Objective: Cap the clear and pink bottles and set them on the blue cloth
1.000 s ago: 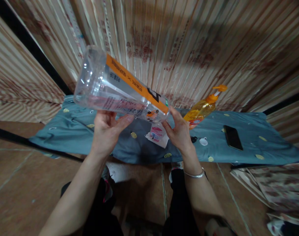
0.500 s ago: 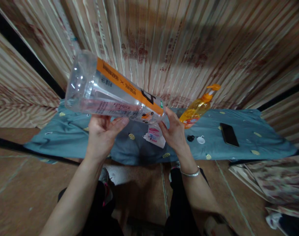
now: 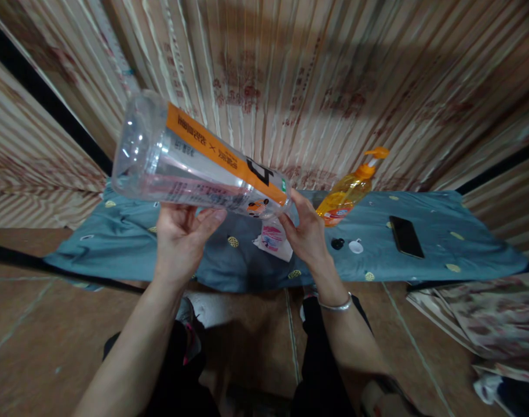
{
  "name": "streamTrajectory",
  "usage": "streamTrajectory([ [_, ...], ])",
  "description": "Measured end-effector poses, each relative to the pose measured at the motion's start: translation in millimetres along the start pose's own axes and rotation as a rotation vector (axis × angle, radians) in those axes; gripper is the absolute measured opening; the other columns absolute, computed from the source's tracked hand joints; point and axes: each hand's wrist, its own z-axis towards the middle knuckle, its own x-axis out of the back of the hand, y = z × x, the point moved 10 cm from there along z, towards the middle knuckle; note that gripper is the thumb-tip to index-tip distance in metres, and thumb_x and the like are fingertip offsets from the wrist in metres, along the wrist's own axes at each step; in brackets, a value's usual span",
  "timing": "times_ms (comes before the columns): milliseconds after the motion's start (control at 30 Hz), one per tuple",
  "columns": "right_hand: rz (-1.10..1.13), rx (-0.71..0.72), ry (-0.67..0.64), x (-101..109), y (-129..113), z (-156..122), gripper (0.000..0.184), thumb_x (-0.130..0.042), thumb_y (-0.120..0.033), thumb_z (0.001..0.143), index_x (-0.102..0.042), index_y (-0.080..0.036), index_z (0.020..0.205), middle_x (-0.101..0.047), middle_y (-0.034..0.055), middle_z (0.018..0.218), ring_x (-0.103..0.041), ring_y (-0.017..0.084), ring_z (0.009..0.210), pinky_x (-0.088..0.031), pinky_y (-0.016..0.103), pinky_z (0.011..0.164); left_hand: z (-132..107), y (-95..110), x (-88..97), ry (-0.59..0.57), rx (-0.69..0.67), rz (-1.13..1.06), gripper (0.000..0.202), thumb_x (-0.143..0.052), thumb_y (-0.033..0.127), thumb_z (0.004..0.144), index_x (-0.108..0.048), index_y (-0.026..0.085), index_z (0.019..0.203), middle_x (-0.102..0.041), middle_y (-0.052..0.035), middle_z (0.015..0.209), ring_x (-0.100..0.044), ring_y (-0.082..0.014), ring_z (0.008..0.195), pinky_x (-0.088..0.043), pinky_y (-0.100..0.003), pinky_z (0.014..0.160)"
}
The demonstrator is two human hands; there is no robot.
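Observation:
A large clear plastic bottle with an orange and silver printed label is held tilted above the cloth, its base toward the upper left. My left hand supports it from below, thumb along the underside and the other fingers hidden behind it. Around the narrower right end, my right hand is closed, with the thumb below. A small white packet with pink print lies on the cloth beneath that end. To the right stands an orange pump bottle of yellow liquid.
A teal cloth with yellow motifs covers the narrow surface. On it lie a small black object, a small white object and a black phone. Striped curtains hang behind; dark poles slant at both sides.
The clear bottle has shifted slightly left and turned a little about its length, so more of its orange label strip faces me. Both hands keep their hold.

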Motion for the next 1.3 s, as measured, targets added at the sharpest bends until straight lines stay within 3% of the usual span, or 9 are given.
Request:
streamTrajectory([
  [500,-0.012,0.007,0.010,1,-1,0,0.043,-0.055,-0.038,0.105,-0.054,-0.024,0.146,-0.072,0.0107,0.135,-0.069,0.026,0.127,-0.059,0.049,0.108,0,6,-1.3,-0.028,-0.042,0.071,0.041,-0.095,0.042,0.073,-0.073,0.028,0.104,-0.078,-0.0010,0.103,-0.076,-0.0220,0.106,-0.063,-0.038,0.100],
  [667,-0.004,-0.015,0.003,0,1,0,0.044,-0.055,-0.036,0.104,-0.054,-0.025,0.147,-0.072,0.0102,0.135,-0.068,0.026,0.128,-0.057,0.050,0.111,-2,7,-1.8,-0.042,-0.046,0.050,0.029,-0.093,0.035,0.078,-0.075,0.028,0.100,-0.078,-0.0012,0.106,-0.074,-0.0217,0.111,-0.061,-0.037,0.103],
  [833,-0.007,-0.008,0.021,1,0,0,0.042,-0.055,-0.036,0.104,-0.055,-0.024,0.145,-0.073,0.0102,0.133,-0.069,0.026,0.125,-0.058,0.048,0.109,-2,8,-3.7,-0.058,-0.063,0.028,0.032,-0.091,0.032,0.080,-0.074,0.030,0.108,-0.078,-0.0004,0.107,-0.075,-0.0192,0.101,-0.062,-0.034,0.097],
  [1000,-0.028,-0.037,0.000,-1,3,0,0.043,-0.053,-0.040,0.105,-0.055,-0.024,0.145,-0.073,0.0105,0.135,-0.069,0.026,0.127,-0.056,0.049,0.111,-3,9,-3.6,-0.029,-0.064,-0.006,0.025,-0.091,0.027,0.080,-0.076,0.027,0.100,-0.078,0.0003,0.102,-0.073,-0.0151,0.090,-0.061,-0.029,0.090],
  [1133,-0.014,-0.021,0.025,1,3,0,0.043,-0.054,-0.042,0.105,-0.056,-0.024,0.144,-0.073,0.0108,0.134,-0.070,0.027,0.125,-0.058,0.050,0.109,-4,6,-2.3,-0.021,-0.026,-0.002,0.034,-0.093,0.029,0.079,-0.074,0.028,0.108,-0.076,0.0002,0.102,-0.074,-0.0167,0.092,-0.061,-0.032,0.094],
  [1300,-0.019,-0.045,0.006,-1,5,0,0.044,-0.054,-0.042,0.104,-0.055,-0.025,0.145,-0.073,0.0104,0.134,-0.069,0.027,0.127,-0.056,0.051,0.112,-4,8,-0.2,-0.013,-0.008,0.026,0.034,-0.093,0.031,0.077,-0.072,0.028,0.104,-0.076,-0.0009,0.103,-0.074,-0.0198,0.096,-0.062,-0.037,0.095],
])
